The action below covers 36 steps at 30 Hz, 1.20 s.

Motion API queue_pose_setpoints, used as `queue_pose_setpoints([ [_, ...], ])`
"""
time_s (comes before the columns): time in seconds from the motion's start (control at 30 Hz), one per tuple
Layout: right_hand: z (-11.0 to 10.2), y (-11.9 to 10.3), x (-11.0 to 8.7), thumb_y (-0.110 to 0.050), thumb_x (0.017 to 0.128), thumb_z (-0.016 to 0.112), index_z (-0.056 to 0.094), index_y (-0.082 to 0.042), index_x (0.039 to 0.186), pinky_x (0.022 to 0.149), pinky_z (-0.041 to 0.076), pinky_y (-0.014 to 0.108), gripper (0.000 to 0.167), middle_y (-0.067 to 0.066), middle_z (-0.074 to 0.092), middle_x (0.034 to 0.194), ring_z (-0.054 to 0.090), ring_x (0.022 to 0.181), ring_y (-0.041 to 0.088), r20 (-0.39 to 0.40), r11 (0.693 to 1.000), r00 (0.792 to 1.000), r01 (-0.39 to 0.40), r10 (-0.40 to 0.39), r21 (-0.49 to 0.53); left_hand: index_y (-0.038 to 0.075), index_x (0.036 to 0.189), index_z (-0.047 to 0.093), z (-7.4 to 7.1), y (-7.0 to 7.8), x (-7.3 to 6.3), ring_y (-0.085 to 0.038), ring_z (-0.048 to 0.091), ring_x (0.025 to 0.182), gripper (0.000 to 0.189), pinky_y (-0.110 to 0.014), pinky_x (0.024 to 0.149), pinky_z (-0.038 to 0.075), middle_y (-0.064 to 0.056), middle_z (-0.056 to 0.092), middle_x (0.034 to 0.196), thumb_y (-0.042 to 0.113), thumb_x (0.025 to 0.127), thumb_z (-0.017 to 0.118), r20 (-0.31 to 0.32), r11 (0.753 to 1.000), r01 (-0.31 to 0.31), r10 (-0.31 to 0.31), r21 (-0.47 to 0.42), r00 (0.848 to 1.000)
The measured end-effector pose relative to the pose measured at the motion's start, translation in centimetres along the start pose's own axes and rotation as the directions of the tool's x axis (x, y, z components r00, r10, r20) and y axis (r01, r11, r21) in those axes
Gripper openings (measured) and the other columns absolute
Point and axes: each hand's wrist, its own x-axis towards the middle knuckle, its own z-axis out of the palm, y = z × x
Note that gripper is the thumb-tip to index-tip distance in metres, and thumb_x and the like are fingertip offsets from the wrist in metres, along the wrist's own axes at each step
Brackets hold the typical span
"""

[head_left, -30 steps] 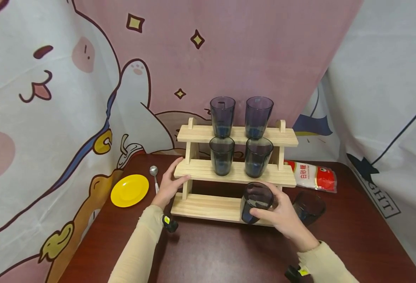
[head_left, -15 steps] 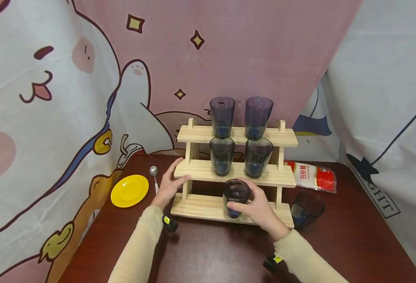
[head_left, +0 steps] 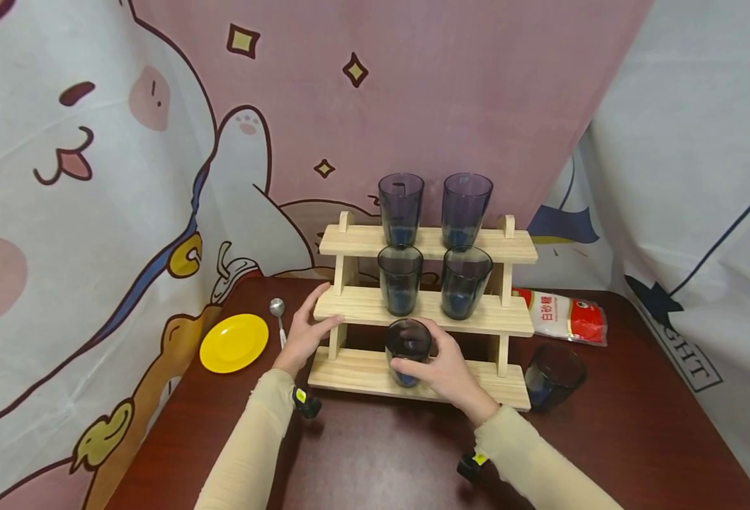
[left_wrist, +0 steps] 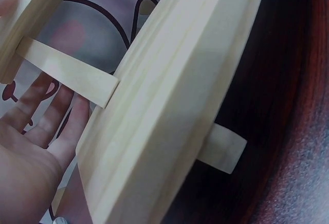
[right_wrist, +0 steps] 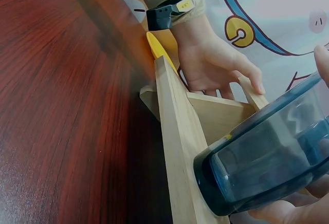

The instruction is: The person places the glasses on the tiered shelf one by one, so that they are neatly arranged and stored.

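My right hand (head_left: 446, 368) grips a dark tinted drinking glass (head_left: 406, 352) by its side, over the left half of the wooden rack's bottom shelf. In the right wrist view, the base of this glass (right_wrist: 267, 152) meets the bottom shelf (right_wrist: 180, 147). My left hand (head_left: 301, 336) holds the left end of the three-tier wooden rack (head_left: 349, 306), its thumb over the middle shelf. In the left wrist view its fingers (left_wrist: 49, 116) lie beside the rack's upright. Two glasses (head_left: 401, 281) stand on the middle shelf, two purple-looking ones (head_left: 467, 210) on the top.
Another tinted glass (head_left: 554, 379) is on the table (head_left: 375, 453) right of the rack. Behind it lies a red and white bag (head_left: 566, 317). A yellow plate (head_left: 234, 343) and a small metal spoon (head_left: 277, 309) lie to the left. Printed cloth hangs behind.
My right hand has moved the glass leftward along the bottom shelf, from its right part to left of its middle. My left hand stays on the rack.
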Motion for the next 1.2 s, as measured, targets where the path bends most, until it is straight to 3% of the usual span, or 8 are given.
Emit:
queue_pose_setpoints([
  [0.3, 0.9, -0.1, 0.3, -0.022, 0.080, 0.095, 0.062, -0.022, 0.142, 0.098, 0.053, 0.032, 0.070, 0.005, 0.072, 0.128, 0.068, 0.114, 0.026, -0.005, 0.999, 1.000, -0.031, 0.031, 0.013, 0.035, 0.160, 0.044, 0.0, -0.2, 0.1, -0.035, 0.063, 0.125, 0.077, -0.053, 0.096, 0.058, -0.001, 0.042, 0.162, 0.025, 0.094, 0.082, 0.007, 1.000, -0.012, 0.012, 0.008, 1.000],
  [0.53, 1.5, -0.2, 0.3, -0.026, 0.078, 0.096, 0.062, -0.029, 0.139, 0.098, 0.052, 0.036, 0.069, -0.001, 0.071, 0.127, 0.069, 0.112, 0.021, -0.039, 0.999, 0.999, -0.034, 0.034, -0.017, 0.047, 0.154, 0.048, 0.0, -0.2, 0.1, -0.035, 0.064, 0.124, 0.073, -0.055, 0.097, 0.057, -0.001, 0.045, 0.160, 0.027, 0.093, 0.083, 0.004, 1.000, -0.007, 0.007, 0.007, 1.000],
  [0.7, 1.6, -0.2, 0.2, -0.029, 0.079, 0.095, 0.059, -0.027, 0.144, 0.102, 0.051, 0.043, 0.073, 0.002, 0.070, 0.130, 0.067, 0.118, 0.022, -0.038, 0.998, 0.999, -0.023, 0.020, -0.067, 0.047, 0.154, 0.048, 0.0, -0.2, 0.0, -0.034, 0.063, 0.125, 0.073, -0.055, 0.098, 0.057, 0.000, 0.043, 0.161, 0.028, 0.093, 0.083, 0.004, 1.000, -0.002, 0.002, 0.006, 1.000],
  [0.97, -0.4, -0.3, -1.0, -0.029, 0.080, 0.094, 0.048, -0.021, 0.155, 0.110, 0.047, 0.058, 0.088, 0.008, 0.068, 0.137, 0.063, 0.129, 0.029, -0.007, 0.993, 0.999, -0.040, 0.039, -0.111, 0.033, 0.160, 0.045, 0.1, -0.2, 0.0, -0.033, 0.064, 0.121, 0.076, -0.052, 0.098, 0.057, -0.002, 0.047, 0.158, 0.022, 0.094, 0.082, 0.011, 0.999, -0.001, 0.002, -0.034, 1.000],
  [1.07, -1.6, -0.3, -1.7, -0.027, 0.080, 0.094, 0.046, -0.016, 0.155, 0.109, 0.047, 0.062, 0.090, 0.012, 0.066, 0.140, 0.062, 0.131, 0.033, -0.003, 0.991, 1.000, -0.004, 0.004, -0.131, 0.028, 0.162, 0.042, 0.1, -0.2, 0.0, -0.032, 0.064, 0.121, 0.078, -0.051, 0.098, 0.057, -0.004, 0.046, 0.160, 0.022, 0.095, 0.082, 0.010, 1.000, -0.006, 0.007, -0.022, 1.000],
  [1.2, -3.7, -0.4, -2.8, -0.021, 0.081, 0.094, 0.046, -0.012, 0.155, 0.107, 0.049, 0.061, 0.089, 0.012, 0.064, 0.142, 0.060, 0.133, 0.038, -0.007, 0.985, 0.999, 0.045, -0.047, -0.167, 0.035, 0.160, 0.045, 0.2, -0.1, 0.0, -0.032, 0.064, 0.121, 0.076, -0.051, 0.098, 0.057, -0.003, 0.045, 0.160, 0.023, 0.094, 0.082, 0.005, 1.000, -0.007, 0.007, -0.015, 1.000],
])
